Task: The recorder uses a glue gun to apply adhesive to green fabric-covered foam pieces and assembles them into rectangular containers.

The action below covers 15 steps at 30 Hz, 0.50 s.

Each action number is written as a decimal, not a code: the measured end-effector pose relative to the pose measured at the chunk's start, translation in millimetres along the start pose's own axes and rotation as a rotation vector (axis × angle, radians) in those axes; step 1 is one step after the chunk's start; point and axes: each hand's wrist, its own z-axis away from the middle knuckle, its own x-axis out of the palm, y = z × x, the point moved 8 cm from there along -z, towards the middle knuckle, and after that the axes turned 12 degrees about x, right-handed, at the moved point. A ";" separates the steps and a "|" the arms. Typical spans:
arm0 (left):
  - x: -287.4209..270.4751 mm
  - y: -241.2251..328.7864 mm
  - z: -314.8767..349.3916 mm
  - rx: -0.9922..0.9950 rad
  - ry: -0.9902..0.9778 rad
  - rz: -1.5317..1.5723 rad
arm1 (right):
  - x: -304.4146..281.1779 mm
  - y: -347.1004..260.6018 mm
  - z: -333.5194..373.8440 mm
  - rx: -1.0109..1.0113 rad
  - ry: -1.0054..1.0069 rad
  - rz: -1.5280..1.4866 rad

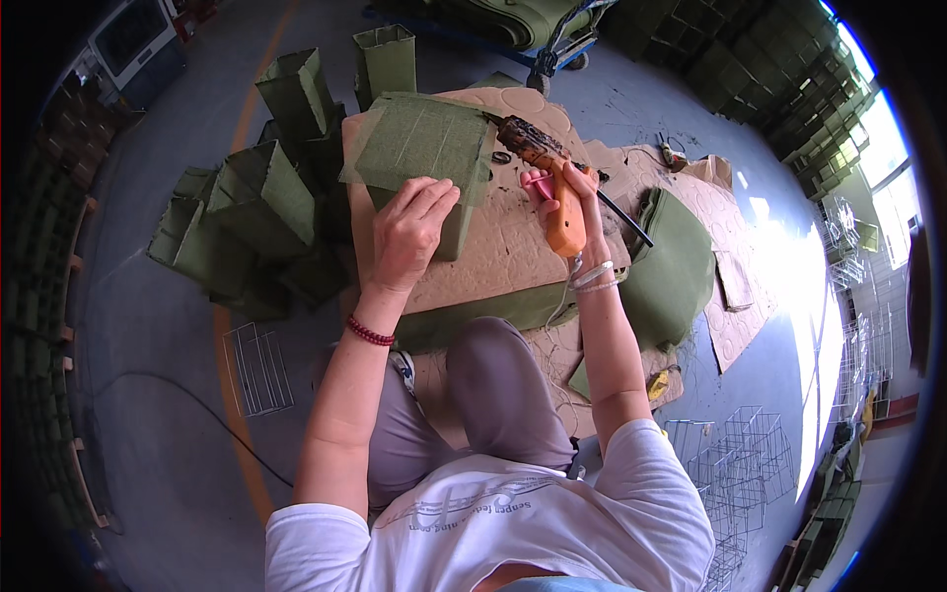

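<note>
- Right grip (591,213): closed around an orange glue gun (566,219), nozzle near the mesh sheet (419,143).
- Left grip (410,221): at the sheet's near edge; cannot tell if pinching.
- Sheet: over a green box (455,230) on the cardboard-topped surface (513,259).

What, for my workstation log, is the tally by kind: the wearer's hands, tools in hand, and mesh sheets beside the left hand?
Hands: 2, left hand and right hand
Orange-handled tool: 1
Green mesh sheet: 1
Total: 4
</note>
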 end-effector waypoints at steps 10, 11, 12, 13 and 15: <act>-1.8 -1.1 -2.1 -0.029 0.008 0.032 | -0.3 21.4 23.8 0.038 0.005 0.060; -2.8 -1.5 -1.5 -0.030 0.006 0.029 | -1.0 28.2 28.0 0.057 0.020 0.042; -3.5 -1.9 -0.8 -0.033 0.005 0.026 | -1.4 34.6 31.8 0.076 0.036 0.025; -4.0 -3.0 -0.1 -0.039 0.006 0.024 | -1.7 38.4 35.5 0.076 0.067 0.041; -3.2 -2.6 0.1 -0.034 0.009 0.028 | -1.7 45.1 44.4 0.079 0.068 0.065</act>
